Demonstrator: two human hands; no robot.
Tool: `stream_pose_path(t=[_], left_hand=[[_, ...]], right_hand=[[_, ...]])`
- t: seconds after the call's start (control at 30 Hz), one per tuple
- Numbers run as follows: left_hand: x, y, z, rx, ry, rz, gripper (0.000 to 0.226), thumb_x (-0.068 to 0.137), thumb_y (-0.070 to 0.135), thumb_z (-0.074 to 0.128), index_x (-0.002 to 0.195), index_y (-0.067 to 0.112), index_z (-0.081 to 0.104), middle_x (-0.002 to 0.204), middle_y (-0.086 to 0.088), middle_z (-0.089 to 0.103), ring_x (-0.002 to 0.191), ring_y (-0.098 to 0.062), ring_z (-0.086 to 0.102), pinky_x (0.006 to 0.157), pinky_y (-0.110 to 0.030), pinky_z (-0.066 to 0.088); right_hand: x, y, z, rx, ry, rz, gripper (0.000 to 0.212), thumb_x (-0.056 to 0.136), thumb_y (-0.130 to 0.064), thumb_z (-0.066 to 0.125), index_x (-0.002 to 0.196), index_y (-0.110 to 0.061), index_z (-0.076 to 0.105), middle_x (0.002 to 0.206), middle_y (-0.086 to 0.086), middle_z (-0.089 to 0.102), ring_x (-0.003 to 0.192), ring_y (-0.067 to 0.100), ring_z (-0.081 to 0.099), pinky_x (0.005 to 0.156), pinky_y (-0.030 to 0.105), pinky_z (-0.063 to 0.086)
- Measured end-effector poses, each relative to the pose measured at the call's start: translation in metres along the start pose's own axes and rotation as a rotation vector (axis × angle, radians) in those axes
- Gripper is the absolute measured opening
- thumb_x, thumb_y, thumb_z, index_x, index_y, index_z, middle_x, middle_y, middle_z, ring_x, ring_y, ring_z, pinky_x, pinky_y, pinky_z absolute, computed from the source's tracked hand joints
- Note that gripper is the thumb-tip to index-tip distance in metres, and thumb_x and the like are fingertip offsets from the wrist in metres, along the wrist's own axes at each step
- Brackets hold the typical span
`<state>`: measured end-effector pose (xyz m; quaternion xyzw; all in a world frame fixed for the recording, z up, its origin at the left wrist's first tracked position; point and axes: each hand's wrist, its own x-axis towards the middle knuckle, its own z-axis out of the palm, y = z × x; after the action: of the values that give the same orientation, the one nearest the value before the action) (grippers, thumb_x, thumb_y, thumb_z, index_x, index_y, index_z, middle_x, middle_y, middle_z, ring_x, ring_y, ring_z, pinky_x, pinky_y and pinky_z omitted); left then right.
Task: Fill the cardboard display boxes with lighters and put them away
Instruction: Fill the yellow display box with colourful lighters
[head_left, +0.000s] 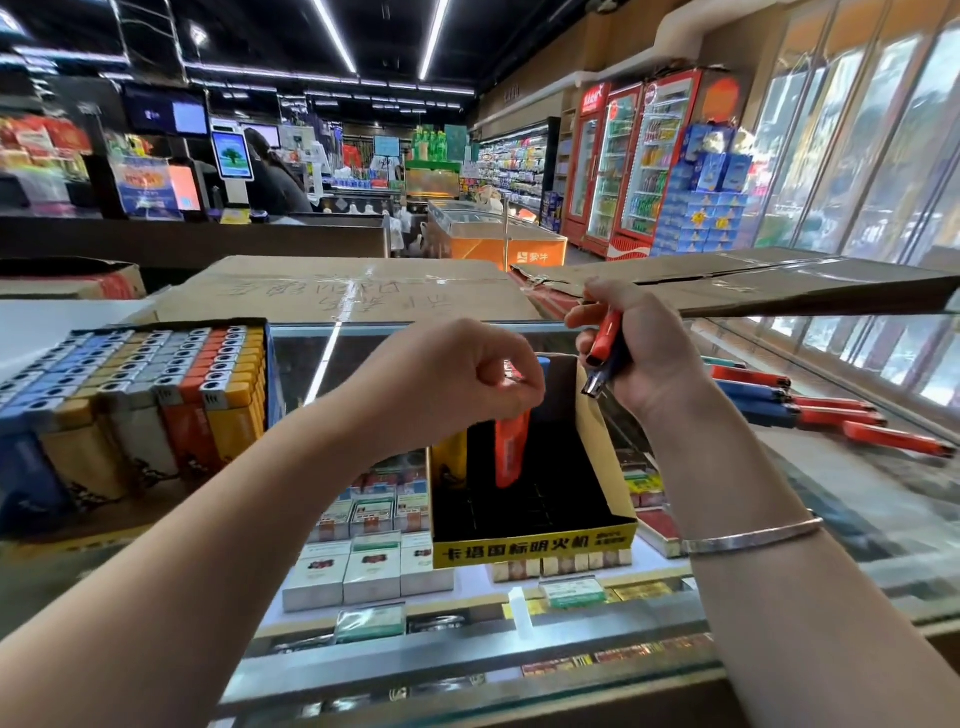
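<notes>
On a glass-topped bench (857, 499) in a shop, cigarette packs showing beneath the glass. Behind it lie large flat cartons (353, 291), taped across the top. At the left stands a full display box (130, 395), packed with rows of blue, gold, grey, orange and yellow lighters. In the middle sits a nearly empty display box (535, 499), black inside with a yellow front strip, its tan right wall upright; a yellow lighter (451, 457) stands at its back left corner. Loose lighters (810, 410), red and blue, lie in a bunch on the glass at the right, well apart from the boxes. Left hand (457, 374) hangs over the open box, fingers pinched together on the top of an orange lighter (511, 452), held upright inside the box. Right hand (639, 348), bracelet on the wrist, hovers just above the box's right wall, fingers curled round a small bundle of lighters (605, 353), red and dark blue.
</notes>
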<state>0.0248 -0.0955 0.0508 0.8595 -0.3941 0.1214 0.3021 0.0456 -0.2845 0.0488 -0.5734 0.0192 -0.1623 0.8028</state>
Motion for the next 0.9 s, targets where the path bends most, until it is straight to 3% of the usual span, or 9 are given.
stream_pose_path(t=[0.17,0.27,0.37,0.47,0.53,0.63,0.77,0.9], left_hand=[[0.000,0.001,-0.007,-0.119,-0.191,-0.035,0.014,0.070,0.041,0.073,0.083,0.037,0.068,0.062,0.009,0.055,0.053,-0.002,0.047,0.050,-0.016,0.036],[-0.002,0.001,-0.013,-0.141,-0.287,-0.031,0.019,0.071,0.037,0.072,0.089,0.038,0.068,0.076,0.006,0.061,0.065,-0.010,0.056,0.060,-0.023,0.043],[0.000,0.002,-0.010,-0.085,-0.192,-0.038,0.017,0.067,0.044,0.070,0.080,0.034,0.065,0.066,0.007,0.057,0.058,-0.003,0.050,0.056,-0.023,0.041],[0.001,0.003,-0.001,0.173,-0.008,-0.015,0.026,0.061,0.058,0.061,0.064,0.036,0.048,0.065,0.013,0.051,0.058,-0.004,0.046,0.055,-0.025,0.039],[0.001,0.003,0.006,0.302,0.063,0.045,0.027,0.068,0.058,0.063,0.069,0.033,0.050,0.071,0.015,0.051,0.062,-0.007,0.045,0.055,-0.023,0.038],[0.001,0.000,0.014,0.395,0.139,0.072,0.033,0.074,0.053,0.066,0.093,0.028,0.058,0.076,0.013,0.055,0.064,-0.009,0.046,0.052,-0.016,0.033],[0.001,-0.002,0.014,0.446,0.142,0.156,0.030,0.076,0.048,0.067,0.092,0.023,0.059,0.082,0.007,0.064,0.068,-0.010,0.047,0.049,-0.019,0.028],[0.001,-0.002,0.011,0.466,0.099,0.192,0.021,0.081,0.046,0.063,0.094,0.030,0.068,0.100,0.009,0.060,0.093,-0.013,0.051,0.066,-0.026,0.039]], right_hand=[[-0.001,0.001,0.001,0.013,0.008,0.005,0.009,0.088,-0.017,0.059,0.088,-0.008,0.056,0.056,0.005,0.064,0.041,0.010,0.052,0.039,0.019,0.042],[-0.002,0.001,0.002,0.024,0.004,0.004,0.009,0.088,-0.016,0.059,0.089,-0.008,0.056,0.055,0.005,0.063,0.041,0.010,0.053,0.039,0.018,0.042],[-0.003,0.001,0.002,0.022,0.000,0.004,0.009,0.087,-0.016,0.060,0.088,-0.008,0.056,0.056,0.005,0.063,0.041,0.010,0.052,0.039,0.018,0.042],[-0.002,0.001,0.003,0.005,0.003,0.007,0.011,0.087,-0.016,0.060,0.087,-0.007,0.055,0.057,0.007,0.061,0.038,0.011,0.049,0.038,0.017,0.039],[-0.002,0.000,0.004,-0.001,0.003,0.008,0.011,0.087,-0.016,0.059,0.086,-0.006,0.055,0.055,0.006,0.061,0.037,0.012,0.047,0.038,0.017,0.038],[-0.002,0.000,0.004,0.003,0.003,0.008,0.010,0.088,-0.016,0.059,0.086,-0.006,0.055,0.053,0.005,0.061,0.038,0.011,0.047,0.038,0.017,0.039],[-0.003,0.000,0.003,0.007,-0.004,0.010,0.012,0.088,-0.016,0.059,0.091,-0.006,0.055,0.053,0.005,0.061,0.039,0.011,0.049,0.038,0.018,0.041],[-0.002,0.001,0.004,-0.014,-0.001,0.008,0.015,0.088,-0.018,0.059,0.094,-0.005,0.053,0.054,0.005,0.061,0.039,0.012,0.049,0.039,0.020,0.040]])
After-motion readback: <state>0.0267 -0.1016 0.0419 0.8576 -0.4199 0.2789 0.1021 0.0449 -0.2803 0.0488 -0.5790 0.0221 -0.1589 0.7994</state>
